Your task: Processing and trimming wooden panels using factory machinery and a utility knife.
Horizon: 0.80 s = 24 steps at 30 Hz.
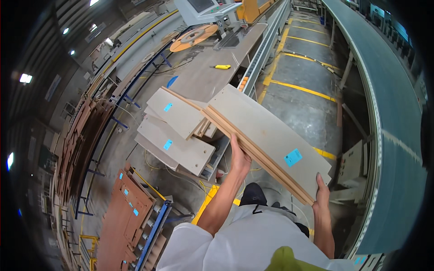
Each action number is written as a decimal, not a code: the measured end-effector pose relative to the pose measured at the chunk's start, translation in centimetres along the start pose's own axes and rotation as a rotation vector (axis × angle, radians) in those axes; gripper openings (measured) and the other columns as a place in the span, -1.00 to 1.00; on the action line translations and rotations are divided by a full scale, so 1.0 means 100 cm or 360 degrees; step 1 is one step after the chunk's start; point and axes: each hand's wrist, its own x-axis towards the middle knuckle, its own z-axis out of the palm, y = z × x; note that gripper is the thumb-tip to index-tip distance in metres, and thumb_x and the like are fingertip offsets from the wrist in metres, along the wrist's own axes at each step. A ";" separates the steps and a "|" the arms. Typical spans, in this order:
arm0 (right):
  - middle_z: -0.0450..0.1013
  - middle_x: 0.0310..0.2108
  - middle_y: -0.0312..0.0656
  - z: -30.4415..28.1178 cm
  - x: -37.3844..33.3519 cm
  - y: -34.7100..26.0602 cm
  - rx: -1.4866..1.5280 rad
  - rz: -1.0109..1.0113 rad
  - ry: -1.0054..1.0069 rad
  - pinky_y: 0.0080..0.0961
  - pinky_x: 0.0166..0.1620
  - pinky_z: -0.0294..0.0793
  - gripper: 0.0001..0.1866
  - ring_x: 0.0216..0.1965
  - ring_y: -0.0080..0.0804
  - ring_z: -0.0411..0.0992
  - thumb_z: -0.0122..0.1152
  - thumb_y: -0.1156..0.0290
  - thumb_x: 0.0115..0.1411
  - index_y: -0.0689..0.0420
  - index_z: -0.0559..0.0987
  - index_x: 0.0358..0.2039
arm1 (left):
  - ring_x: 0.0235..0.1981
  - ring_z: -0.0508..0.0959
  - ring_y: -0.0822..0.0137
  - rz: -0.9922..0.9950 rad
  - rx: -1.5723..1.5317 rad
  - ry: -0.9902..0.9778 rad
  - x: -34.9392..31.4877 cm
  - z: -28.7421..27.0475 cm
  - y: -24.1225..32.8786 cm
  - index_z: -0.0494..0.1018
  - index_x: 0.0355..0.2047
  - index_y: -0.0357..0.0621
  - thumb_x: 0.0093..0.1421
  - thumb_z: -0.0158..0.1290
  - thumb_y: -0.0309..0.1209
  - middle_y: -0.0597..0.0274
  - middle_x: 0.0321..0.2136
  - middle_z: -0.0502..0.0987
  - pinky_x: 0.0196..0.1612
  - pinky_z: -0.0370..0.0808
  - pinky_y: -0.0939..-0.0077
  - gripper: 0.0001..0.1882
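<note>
A small stack of flat grey boards (266,122) with light-brown edges is held up in front of me, slanting from upper left to lower right. A blue label (293,157) sticks to the top face. My left hand (240,157) grips the long near edge, its fingers hidden underneath. At the right end, my right hand (321,193) clasps the short edge, with the thumb on top. Left of the held stack lie more grey boards (181,144), piled loosely and also bearing blue labels; the held boards overlap part of that pile in view.
A worktable (199,86) carries a yellow utility knife (221,67). Beyond it stand an orange reel (194,38) and a machine screen (201,5). A green conveyor belt (384,90) runs along the right. Reddish-brown panels (124,217) rest on a roller stand at lower left.
</note>
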 end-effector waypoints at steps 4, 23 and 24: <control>0.45 0.14 -0.06 0.075 0.072 -0.028 -0.0014 -0.0050 -0.0092 -0.32 0.16 0.44 -0.29 0.12 -0.24 0.45 0.37 0.13 0.23 0.27 0.37 0.26 | 0.25 0.39 0.17 0.0212 0.0035 -0.0133 0.090 0.009 0.028 0.19 0.33 -0.08 0.39 -0.10 0.15 0.14 0.25 0.36 0.22 0.40 0.12 -0.29; 0.60 -0.11 0.02 0.459 0.330 0.078 -0.0565 0.0149 -0.0073 -0.35 -0.12 0.61 -0.35 -0.16 -0.24 0.60 0.52 0.07 0.05 0.42 0.60 -0.09 | 0.42 0.10 0.02 0.0104 0.0689 0.0646 0.372 -0.140 0.277 0.06 0.40 -0.30 0.28 0.13 0.03 -0.10 0.38 0.13 0.40 0.07 -0.08 -0.10; 0.61 -0.12 -0.01 0.471 0.332 0.086 -0.0614 0.0148 -0.0047 -0.39 -0.15 0.62 -0.39 -0.19 -0.26 0.61 0.52 0.09 0.06 0.40 0.62 -0.11 | 0.40 0.15 0.04 0.0260 0.0834 0.0589 0.360 -0.143 0.285 0.08 0.39 -0.34 0.30 0.14 -0.02 -0.12 0.35 0.17 0.39 0.11 0.00 -0.13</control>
